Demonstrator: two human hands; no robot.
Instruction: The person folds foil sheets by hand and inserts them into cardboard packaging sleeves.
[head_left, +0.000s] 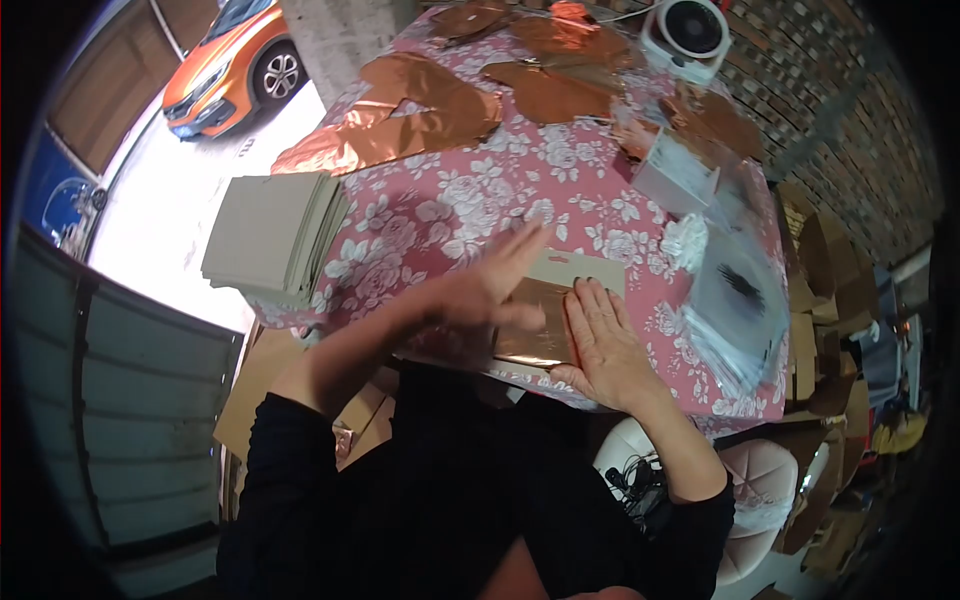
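A folded copper-coloured foil sheet [535, 318] lies on a grey card with a hang-hole [562, 268] near the table's front edge. My right hand [610, 345] rests flat along the foil's right side, fingers together and stretched out. Over the foil's left side is my left hand [490, 290], smeared a little by motion. Its fingers are extended, with the thumb apart, and nothing is in its grasp.
A stack of grey cards [262, 232] stands at the table's left edge. Large copper foil pieces [400, 115] lie at the back. To the right are a white box [675, 172] and a pile of clear plastic bags [735, 305]. A white fan [688, 35] stands at the far corner of the flowered tablecloth [560, 160].
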